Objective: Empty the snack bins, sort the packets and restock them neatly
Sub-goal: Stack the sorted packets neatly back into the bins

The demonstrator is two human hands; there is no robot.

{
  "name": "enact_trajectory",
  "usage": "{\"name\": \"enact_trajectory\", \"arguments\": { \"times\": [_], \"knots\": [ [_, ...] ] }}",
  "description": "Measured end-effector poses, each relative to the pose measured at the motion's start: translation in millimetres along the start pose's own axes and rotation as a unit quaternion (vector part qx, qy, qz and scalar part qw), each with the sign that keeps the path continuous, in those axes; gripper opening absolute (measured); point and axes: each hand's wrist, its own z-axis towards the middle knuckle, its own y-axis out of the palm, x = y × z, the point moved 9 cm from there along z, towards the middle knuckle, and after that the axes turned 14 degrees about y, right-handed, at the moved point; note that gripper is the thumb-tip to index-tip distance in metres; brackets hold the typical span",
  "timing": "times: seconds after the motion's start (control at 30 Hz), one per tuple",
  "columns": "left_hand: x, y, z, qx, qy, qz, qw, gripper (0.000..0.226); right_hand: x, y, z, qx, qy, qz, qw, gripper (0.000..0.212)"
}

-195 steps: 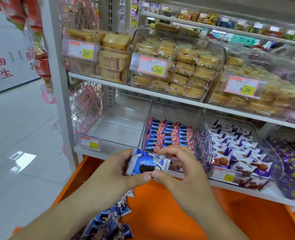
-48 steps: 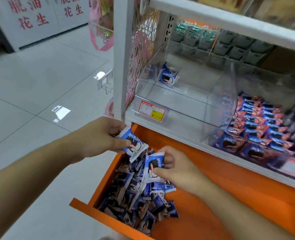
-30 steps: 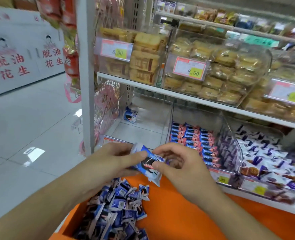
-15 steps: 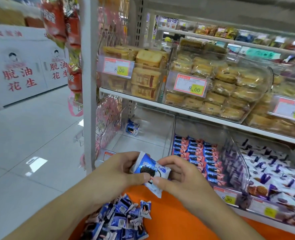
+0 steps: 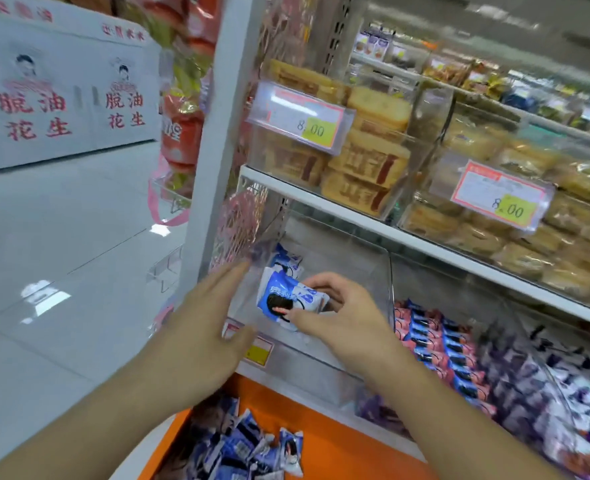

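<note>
Blue packet [image 5: 288,299] pinched between right hand [image 5: 347,318] thumb and fingers [image 5: 321,280].

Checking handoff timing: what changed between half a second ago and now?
The left hand let go of the blue packet and now hovers open beside it. The right hand alone pinches it and has carried it forward into the clear bin. Unchanged: one packet at the bin's back, the heap on the orange ledge.
</note>
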Motion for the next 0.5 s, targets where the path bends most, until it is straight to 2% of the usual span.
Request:
{"name": "enact_trajectory", "arguments": {
  "times": [0.07,0.23,0.5],
  "knots": [
    [-21.4,-1.8,2.1,0.002,-0.001,0.054,0.999,0.087,3.7,2.4,30.7,0.017,0.024,-0.001,1.0,0.034],
    [-37.5,11.9,2.8,-0.021,0.003,0.052,0.998,0.087,18.2,25.0,113.0,0.062,0.049,-0.036,0.996,0.037],
    [-40.6,10.0,3.6,-0.014,0.023,0.084,0.996,0.093,40.8,41.4,174.3,0.136,0.007,-0.117,0.984,0.04]
  ]
}}
